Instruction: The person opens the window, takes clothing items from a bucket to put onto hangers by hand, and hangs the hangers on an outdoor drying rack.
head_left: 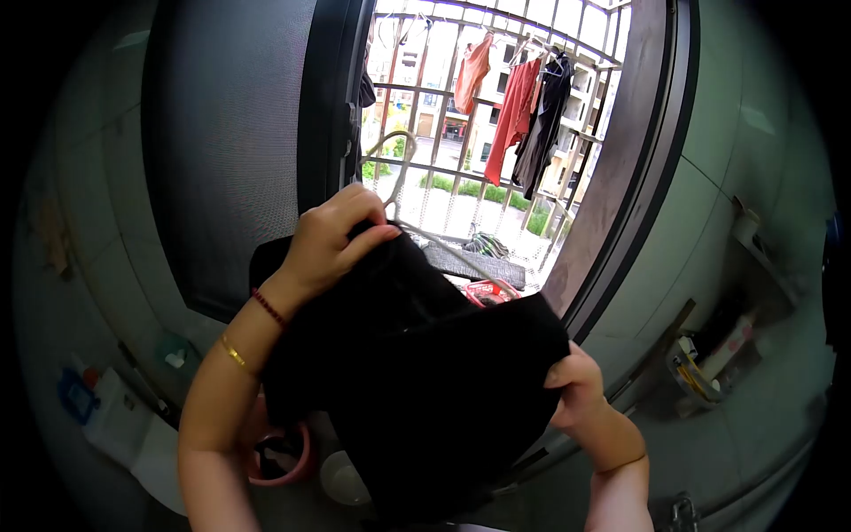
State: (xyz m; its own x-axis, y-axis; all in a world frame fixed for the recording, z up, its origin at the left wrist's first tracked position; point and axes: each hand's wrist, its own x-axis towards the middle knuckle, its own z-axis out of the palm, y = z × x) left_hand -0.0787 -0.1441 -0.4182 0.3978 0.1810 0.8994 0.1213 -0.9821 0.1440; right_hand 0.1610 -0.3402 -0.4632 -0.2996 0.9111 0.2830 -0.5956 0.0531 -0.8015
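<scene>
A black garment (425,381) hangs spread between my two hands, its exact kind hard to make out in the dark. A pale wire hanger (409,164) pokes up out of its top opening, hook upward, with one arm sloping down to the right inside the cloth. My left hand (341,235) is closed, thumb and fingers pinching the cloth's upper edge beside the hanger's neck. At the right corner of the garment, my right hand (581,386) grips the edge, its fingers partly hidden by the cloth.
Ahead is an open window with a metal grille (425,93), where a red garment (514,120) and a dark garment (551,115) hang. A red basket (492,289) sits beyond the sill. Below stand a pink bucket (306,457) and a pale basin (344,479). A shelf (714,386) is at right.
</scene>
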